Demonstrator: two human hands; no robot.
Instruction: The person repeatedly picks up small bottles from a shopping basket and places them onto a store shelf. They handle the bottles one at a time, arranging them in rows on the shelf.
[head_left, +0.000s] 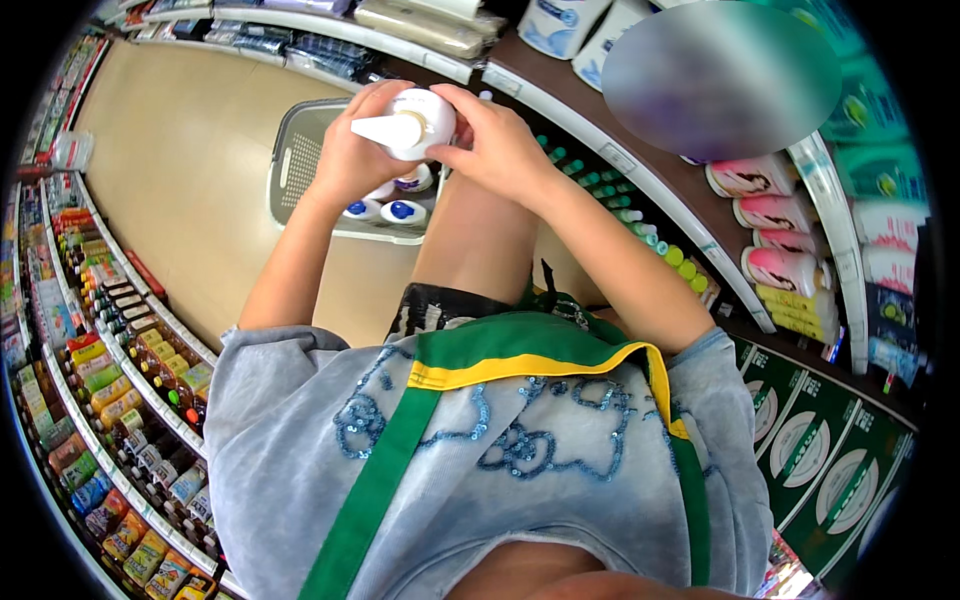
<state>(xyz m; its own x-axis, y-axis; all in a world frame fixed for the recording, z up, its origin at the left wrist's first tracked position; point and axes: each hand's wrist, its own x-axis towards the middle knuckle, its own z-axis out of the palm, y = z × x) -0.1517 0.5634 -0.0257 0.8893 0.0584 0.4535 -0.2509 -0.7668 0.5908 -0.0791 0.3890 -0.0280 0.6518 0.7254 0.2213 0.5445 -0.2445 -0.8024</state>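
Between my two hands is a white pump bottle (431, 124), seen from above, its pump nozzle pointing left. My left hand (352, 150) grips its left side, and my right hand (491, 142) holds its right side with thumb and fingers. Below them on the floor stands a grey plastic basket (281, 196) with perforated walls. Several white bottles are in it, among them one with a blue cap (405, 211). My hands and forearms hide part of the basket.
A shelf edge (619, 157) curves past on the right, with green-capped bottles (589, 178) below it and pink-labelled pump bottles (780, 270) beyond. Shelves of drinks (120, 397) line the left. Green cartons (799, 450) stand at the lower right. Beige floor (180, 135) lies left of the basket.
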